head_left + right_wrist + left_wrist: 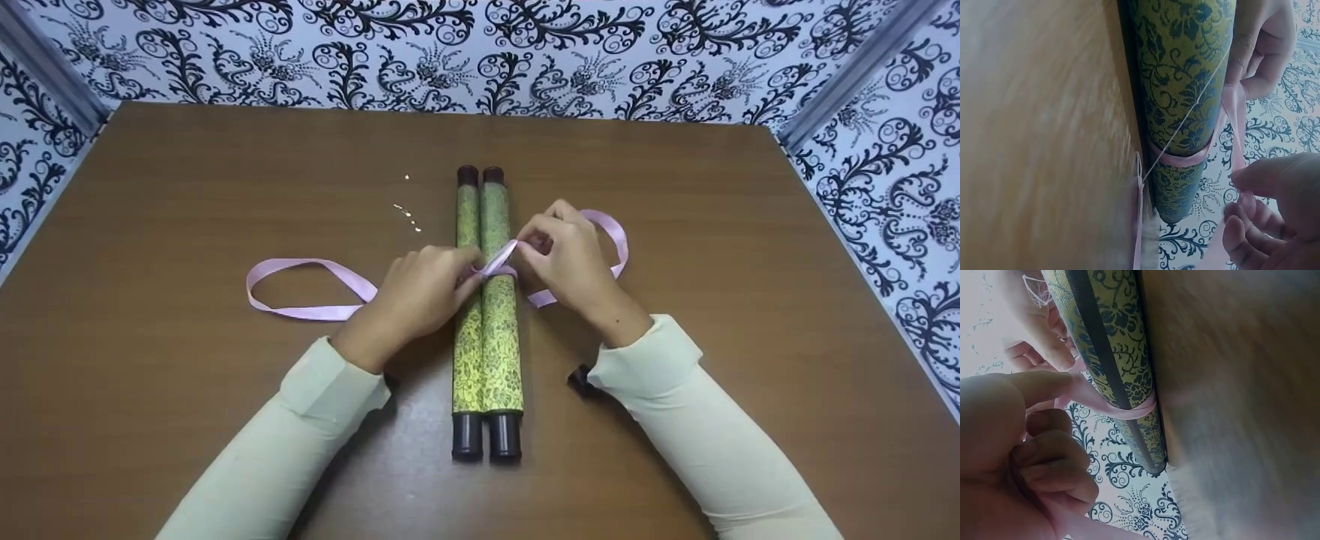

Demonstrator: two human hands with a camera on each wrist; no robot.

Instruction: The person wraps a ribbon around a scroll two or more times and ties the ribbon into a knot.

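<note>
Two rolled scrolls (501,341) in yellow-green patterned fabric lie side by side on the table, with dark knobs at their ends. A pink ribbon (311,313) goes round their middle and crosses on top. My left hand (424,289) pinches the ribbon between thumb and forefinger at the scrolls' left side, near the crossing. To the right, my right hand (566,259) pinches a raised part of the ribbon by its fingertips. In the right wrist view the ribbon (1234,121) stretches between both hands. The left wrist view shows the ribbon band (1129,412) snug round one scroll.
The wooden table (187,187) carries small white scraps (409,215) left of the scrolls' far half. A loose ribbon loop lies on each side. Beneath the right cuff sits a small black object (580,381). Patterned panels (435,60) border the table's back and sides.
</note>
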